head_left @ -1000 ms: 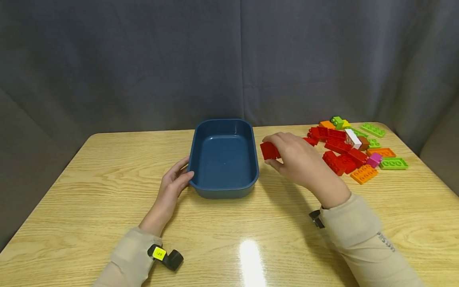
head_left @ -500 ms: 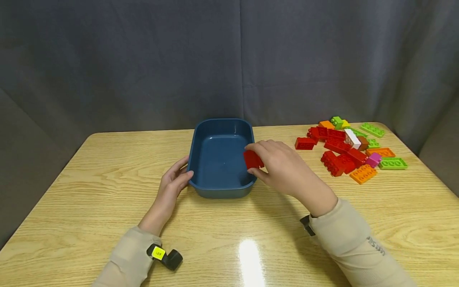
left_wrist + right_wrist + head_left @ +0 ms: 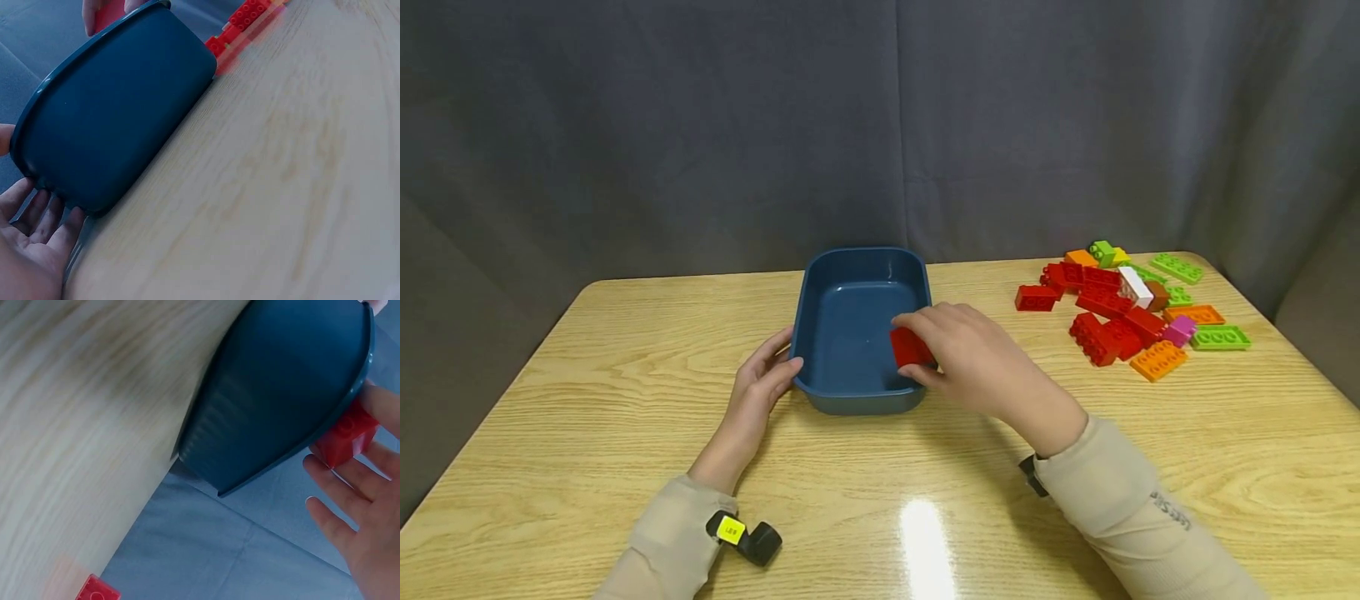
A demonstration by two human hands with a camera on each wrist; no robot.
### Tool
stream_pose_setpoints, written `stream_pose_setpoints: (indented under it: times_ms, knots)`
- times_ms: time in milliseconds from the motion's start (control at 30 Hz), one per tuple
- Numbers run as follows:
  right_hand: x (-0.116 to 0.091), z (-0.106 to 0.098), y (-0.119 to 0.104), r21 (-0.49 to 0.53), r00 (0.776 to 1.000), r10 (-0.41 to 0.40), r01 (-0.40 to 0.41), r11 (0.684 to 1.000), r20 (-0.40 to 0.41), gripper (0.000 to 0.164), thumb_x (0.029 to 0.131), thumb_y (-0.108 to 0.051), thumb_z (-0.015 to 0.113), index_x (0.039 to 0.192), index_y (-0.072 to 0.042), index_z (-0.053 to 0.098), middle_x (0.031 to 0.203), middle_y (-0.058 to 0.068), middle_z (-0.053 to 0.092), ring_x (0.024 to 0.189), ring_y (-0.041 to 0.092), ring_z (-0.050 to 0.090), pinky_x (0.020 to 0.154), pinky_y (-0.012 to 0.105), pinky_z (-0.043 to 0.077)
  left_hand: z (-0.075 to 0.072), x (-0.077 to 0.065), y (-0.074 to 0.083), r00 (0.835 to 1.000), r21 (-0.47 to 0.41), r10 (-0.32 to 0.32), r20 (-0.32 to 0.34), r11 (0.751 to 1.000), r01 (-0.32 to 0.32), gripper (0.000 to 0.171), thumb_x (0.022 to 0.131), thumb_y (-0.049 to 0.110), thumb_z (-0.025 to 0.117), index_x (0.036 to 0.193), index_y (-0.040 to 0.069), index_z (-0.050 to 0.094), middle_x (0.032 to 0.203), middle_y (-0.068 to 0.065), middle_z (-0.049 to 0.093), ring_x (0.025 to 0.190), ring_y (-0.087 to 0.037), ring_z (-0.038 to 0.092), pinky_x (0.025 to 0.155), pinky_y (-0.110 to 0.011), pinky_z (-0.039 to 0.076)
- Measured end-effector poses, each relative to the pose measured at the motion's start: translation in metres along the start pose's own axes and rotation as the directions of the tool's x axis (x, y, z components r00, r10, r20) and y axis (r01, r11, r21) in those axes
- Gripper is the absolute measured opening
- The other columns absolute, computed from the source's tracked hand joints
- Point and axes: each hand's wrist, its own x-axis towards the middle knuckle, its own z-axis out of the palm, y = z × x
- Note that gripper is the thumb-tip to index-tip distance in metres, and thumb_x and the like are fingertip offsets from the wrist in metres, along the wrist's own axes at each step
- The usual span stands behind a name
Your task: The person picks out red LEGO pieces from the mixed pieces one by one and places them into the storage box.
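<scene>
A deep blue plastic bin stands on the wooden table in the head view. My left hand holds it at its left front corner, the thumb on the rim and the fingers against the outer wall. Between thumb and fingers, my right hand pinches a red toy building brick over the bin's right side, close by the rim. The right wrist view shows this brick partly behind the bin's wall, with some fingers spread below it. No bricks show on the visible part of the bin's floor.
At the table's right back lies a loose pile of toy bricks, with several red bricks, a white brick, an orange plate and a green plate. One red brick lies apart, nearer the bin. A dark curtain hangs behind.
My right hand has carried the red brick leftward from beside the bin to over its right side, uncovering the lone red brick on the table. My left hand stays at the bin.
</scene>
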Motion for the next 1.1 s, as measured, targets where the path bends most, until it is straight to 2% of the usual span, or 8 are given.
stream_pose_setpoints:
  times_ms: [200, 467, 900, 1100]
  knots:
    - [0.0001, 0.0055, -0.0022, 0.002, 1.0, -0.003, 0.003, 1.0, 0.027, 0.05, 0.081, -0.038, 0.068, 0.121, -0.009, 0.059, 0.103, 0.005, 0.069, 0.088, 0.02, 0.057, 0.086, 0.039, 0.052, -0.0005, 0.0002, -0.0013, 1.0, 0.004, 0.005, 0.001, 1.0, -0.005, 0.053, 0.095, 0.016, 0.045, 0.146, 0.007, 0.032, 0.147, -0.014, 0.038, 0.132, -0.022, 0.039, 0.089, -0.008, 0.043]
    - [-0.0008, 0.008, -0.0039, -0.002, 0.997, 0.031, -0.031, 1.0, 0.065, 0.052, 0.084, -0.043, 0.064, 0.123, -0.009, 0.059, 0.106, 0.006, 0.069, 0.093, 0.02, 0.057, 0.09, 0.04, 0.051, -0.0004, 0.0006, -0.0007, 1.0, -0.003, 0.001, 0.008, 1.0, -0.001, 0.053, 0.096, 0.016, 0.045, 0.146, 0.007, 0.032, 0.148, -0.014, 0.037, 0.132, -0.022, 0.038, 0.089, -0.008, 0.043]
    - [-0.0007, 0.0102, -0.0035, -0.019, 0.996, 0.044, -0.043, 0.999, 0.074, 0.054, 0.084, -0.045, 0.062, 0.124, -0.009, 0.059, 0.105, 0.006, 0.069, 0.092, 0.02, 0.057, 0.088, 0.039, 0.051, -0.0008, 0.0006, -0.0007, 1.0, -0.005, 0.002, 0.009, 1.0, -0.002, 0.053, 0.096, 0.017, 0.045, 0.146, 0.008, 0.032, 0.148, -0.013, 0.037, 0.132, -0.022, 0.038, 0.093, -0.014, 0.042]
    - [-0.002, 0.0096, -0.0031, -0.021, 0.997, 0.032, -0.03, 0.999, 0.075, 0.053, 0.085, -0.045, 0.062, 0.125, -0.009, 0.059, 0.107, 0.006, 0.07, 0.095, 0.021, 0.059, 0.093, 0.041, 0.05, -0.0009, 0.0008, -0.0019, 1.0, 0.008, 0.012, 0.008, 1.0, -0.012, 0.053, 0.096, 0.017, 0.045, 0.146, 0.009, 0.032, 0.147, -0.013, 0.039, 0.13, -0.021, 0.04, 0.091, -0.011, 0.043]
